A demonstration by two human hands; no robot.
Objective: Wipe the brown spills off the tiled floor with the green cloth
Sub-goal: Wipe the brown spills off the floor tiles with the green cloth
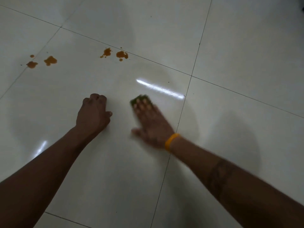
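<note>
Glossy tiled floor (230,46), flat right hand (152,122) pressing green cloth (139,98)

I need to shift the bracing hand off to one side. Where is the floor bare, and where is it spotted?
Bare tile lies near the left hand, toward the bottom of the view between both forearms, and right of the right hand pressing the green cloth. Farther ahead it is spotted: brown spills at far left, another pair by the grout line.

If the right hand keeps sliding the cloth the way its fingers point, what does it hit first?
The right hand, flat on the green cloth, points up and slightly left. Bare tile lies ahead, then probably the right-hand pair of brown spills, though blur makes the heading uncertain.
</note>
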